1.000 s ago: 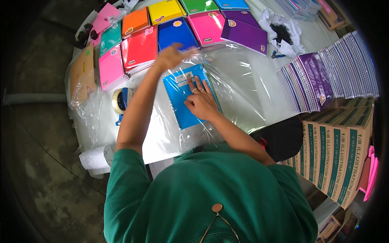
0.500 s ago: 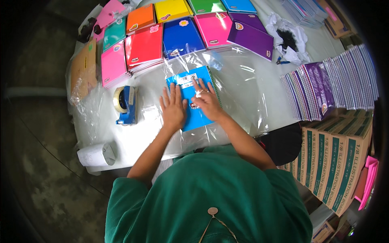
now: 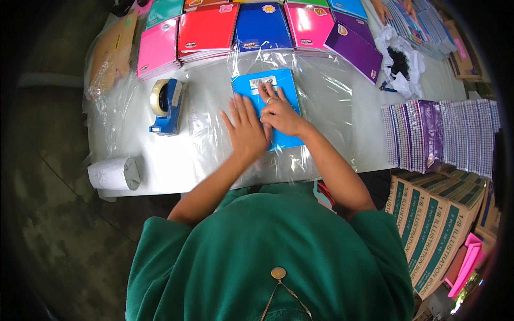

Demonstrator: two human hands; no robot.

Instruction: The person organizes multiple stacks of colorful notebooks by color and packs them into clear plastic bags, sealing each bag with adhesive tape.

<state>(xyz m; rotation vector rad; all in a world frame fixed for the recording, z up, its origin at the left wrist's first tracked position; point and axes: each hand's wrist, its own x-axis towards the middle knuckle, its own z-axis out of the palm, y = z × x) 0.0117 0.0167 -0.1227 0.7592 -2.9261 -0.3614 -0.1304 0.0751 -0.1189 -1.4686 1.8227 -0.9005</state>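
A bright blue notebook (image 3: 286, 136) with a white label near its top lies on clear plastic film (image 3: 326, 107) spread on the table. My left hand (image 3: 247, 127) lies over the notebook's left part and lower left edge, its fingers stretched out. My right hand (image 3: 281, 115) rests on the notebook's middle, with several fingers reaching towards the label and the index finger and thumb bent close to my left hand. Whether a fold of film sits under that thumb is too small to tell. To the left stands a blue tape dispenser (image 3: 172, 109) with a clear roll.
Stacks of coloured notebooks (image 3: 209, 29) line the far side. A white wrapped bundle (image 3: 115, 174) lies at the near left corner. White plastic with black bits (image 3: 399, 64), spiral-bound stacks (image 3: 466, 134) and cardboard boxes (image 3: 433, 224) are on the right. Another person's hand (image 3: 381, 10) shows at far right.
My left hand has slid right across the notebook, closer to my right hand. The right index finger has bent. The view has shifted, and another person's hands have appeared at the far right.
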